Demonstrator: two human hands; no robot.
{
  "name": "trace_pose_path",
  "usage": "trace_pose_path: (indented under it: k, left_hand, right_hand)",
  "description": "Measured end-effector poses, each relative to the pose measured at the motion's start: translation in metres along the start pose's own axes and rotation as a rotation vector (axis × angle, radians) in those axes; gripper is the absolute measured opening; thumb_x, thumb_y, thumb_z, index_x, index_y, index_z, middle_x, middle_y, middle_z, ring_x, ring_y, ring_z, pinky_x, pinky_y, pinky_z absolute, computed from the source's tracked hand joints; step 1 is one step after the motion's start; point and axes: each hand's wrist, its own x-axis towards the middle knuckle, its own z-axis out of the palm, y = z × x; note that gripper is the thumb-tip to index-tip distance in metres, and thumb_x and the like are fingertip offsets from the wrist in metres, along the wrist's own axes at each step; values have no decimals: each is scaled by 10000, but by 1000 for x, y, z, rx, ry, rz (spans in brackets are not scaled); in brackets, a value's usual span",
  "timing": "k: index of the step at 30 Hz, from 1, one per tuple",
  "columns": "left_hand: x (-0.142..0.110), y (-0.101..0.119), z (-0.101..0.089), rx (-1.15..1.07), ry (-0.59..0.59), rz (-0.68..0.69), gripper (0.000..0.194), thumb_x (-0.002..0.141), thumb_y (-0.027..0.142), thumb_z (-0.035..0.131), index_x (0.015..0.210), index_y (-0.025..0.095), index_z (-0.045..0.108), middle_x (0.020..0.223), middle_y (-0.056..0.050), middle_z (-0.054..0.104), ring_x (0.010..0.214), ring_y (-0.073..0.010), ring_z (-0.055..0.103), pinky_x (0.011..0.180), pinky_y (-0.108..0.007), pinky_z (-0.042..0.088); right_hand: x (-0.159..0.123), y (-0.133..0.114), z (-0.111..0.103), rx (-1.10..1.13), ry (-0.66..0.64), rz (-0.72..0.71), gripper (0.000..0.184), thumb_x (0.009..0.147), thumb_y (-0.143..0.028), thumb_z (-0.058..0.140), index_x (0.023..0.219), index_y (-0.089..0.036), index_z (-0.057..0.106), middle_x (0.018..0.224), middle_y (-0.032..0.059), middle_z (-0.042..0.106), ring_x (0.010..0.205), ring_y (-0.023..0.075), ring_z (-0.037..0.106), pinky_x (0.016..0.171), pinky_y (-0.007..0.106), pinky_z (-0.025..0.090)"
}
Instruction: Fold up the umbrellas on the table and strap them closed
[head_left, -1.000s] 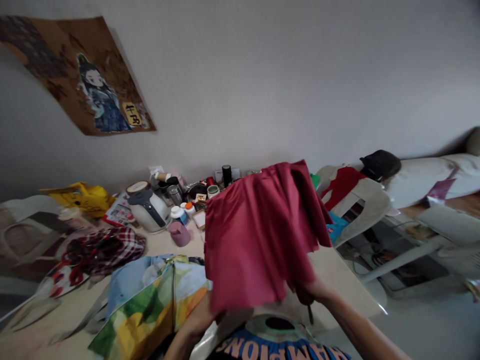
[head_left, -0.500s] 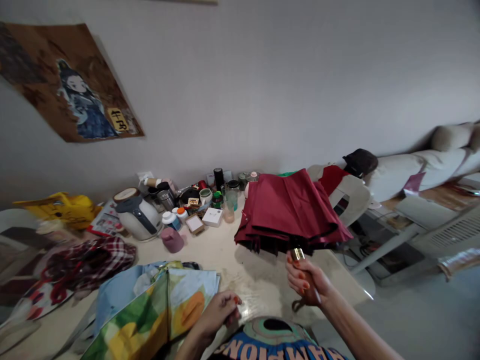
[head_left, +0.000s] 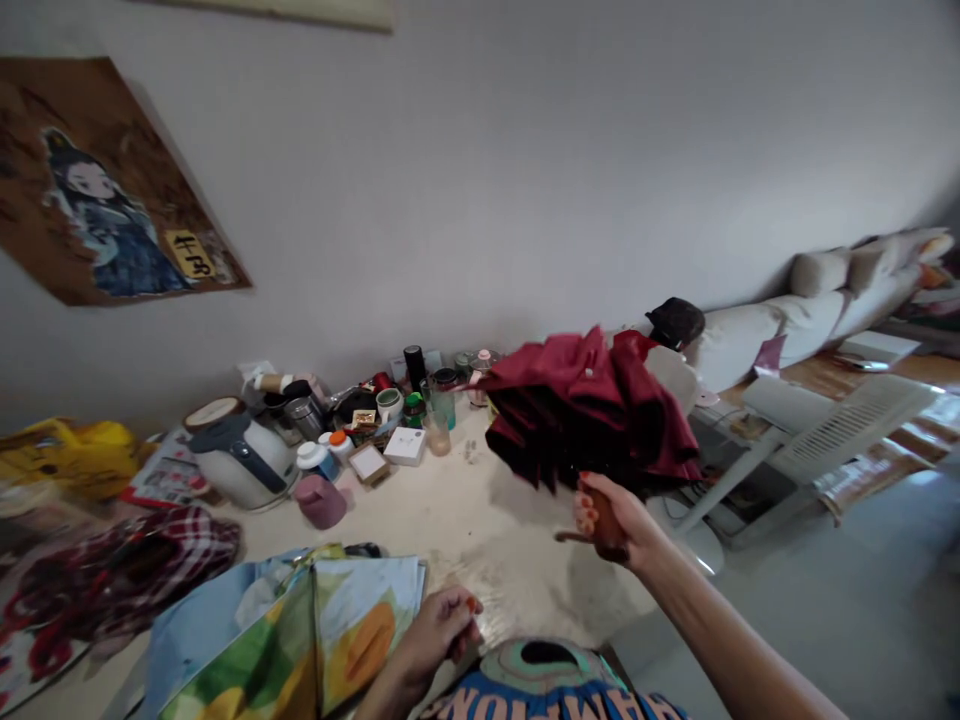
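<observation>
My right hand [head_left: 611, 515] is wrapped round the brown handle [head_left: 609, 520] of a dark red umbrella [head_left: 592, 390]. The canopy is partly folded and hangs in loose pleats above the table, its dark underside facing me. A short strap [head_left: 571, 538] dangles from the handle. Close to my body, my left hand [head_left: 448, 622] has its fingers loosely curled in, with nothing visible in them. Beside it on the left lies another umbrella [head_left: 300, 630], printed with yellow and green on light blue, its cloth spread in folds over the table.
On the pale table [head_left: 465, 510] stand an electric kettle [head_left: 244, 455], a pink cup [head_left: 320, 500], a white box [head_left: 405, 446], a glass [head_left: 437, 434] and several bottles along the wall. Checked cloth [head_left: 165, 550] lies at left. A white fan [head_left: 855, 430] and a sofa [head_left: 757, 335] are at right.
The umbrella has swung and tilted in my right hand, its pleats now looser and more bunched. My view has turned slightly right. The left hand stays almost where it was.
</observation>
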Motion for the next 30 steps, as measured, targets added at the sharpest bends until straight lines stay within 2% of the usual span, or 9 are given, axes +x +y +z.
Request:
trace_pose_path:
  k: [3, 5, 10, 13, 15, 19, 22, 26, 30]
  left_hand:
    - [-2, 4, 0, -4, 3, 17, 565, 664, 681, 601, 842, 149, 537, 622, 23, 571, 467, -69, 399, 488, -229, 231]
    - [-3, 6, 1, -17, 4, 18, 554, 674, 668, 607, 853, 148, 539, 628, 22, 574, 476, -69, 407, 492, -227, 242]
    - [-3, 2, 6, 3, 8, 9, 598, 636, 715, 605, 834, 154, 542, 618, 24, 577, 463, -69, 408, 479, -228, 238]
    - [-3, 0, 9, -8, -3, -13, 589, 638, 714, 600, 825, 160, 536, 615, 26, 576, 453, -65, 407, 477, -231, 232]
    - [-4, 2, 11, -30, 14, -21, 584, 628, 708, 610, 821, 162, 531, 606, 32, 571, 446, -62, 398, 477, -231, 231]
    - [-12, 21, 16, -58, -41, -6, 570, 636, 669, 649, 832, 144, 546, 605, 21, 577, 458, -61, 409, 484, -226, 238]
    - [-16, 48, 24, -137, -123, 36, 504, 697, 600, 660, 859, 133, 565, 623, 13, 583, 471, -56, 422, 496, -220, 255]
    - [-15, 78, 41, -126, -253, 99, 457, 734, 553, 668, 861, 123, 579, 651, -2, 600, 491, -55, 447, 507, -212, 278]
    - [-9, 85, 57, -106, -320, 67, 460, 738, 557, 667, 857, 122, 576, 645, -6, 602, 476, -52, 449, 490, -204, 277]
  right_hand:
    - [-3, -13, -5, 203, -181, 188, 182, 791, -231, 596, 685, -171, 460, 513, -63, 423, 393, 42, 415, 378, 135, 408]
    - [0, -20, -12, 215, -232, 220, 180, 798, -237, 583, 680, -173, 463, 528, -58, 416, 402, 51, 427, 374, 143, 415]
    - [10, -28, -5, 143, -141, 121, 277, 784, -174, 571, 595, -204, 370, 500, -58, 385, 387, 54, 415, 360, 147, 408]
    - [-2, -33, 8, 230, -135, 57, 241, 809, -183, 578, 636, -198, 410, 548, -33, 452, 467, 72, 494, 446, 166, 489]
    - [-12, -39, 13, 286, -112, 39, 233, 803, -152, 585, 649, -196, 417, 571, -28, 480, 483, 69, 506, 458, 158, 495]
    - [-18, -46, 10, 355, -29, -3, 240, 771, -92, 552, 633, -204, 390, 526, -40, 460, 454, 75, 494, 439, 169, 491]
    - [-20, -47, 2, 379, -77, 28, 234, 774, -118, 560, 644, -209, 388, 538, -31, 466, 458, 87, 500, 418, 182, 485]
    - [-23, -69, -6, 498, -171, -161, 287, 756, -44, 545, 660, -218, 338, 557, -56, 455, 451, 53, 486, 424, 128, 473]
    - [-29, -86, -2, 496, -94, -349, 281, 739, -48, 530, 657, -222, 325, 537, -64, 454, 452, 60, 497, 433, 147, 497]
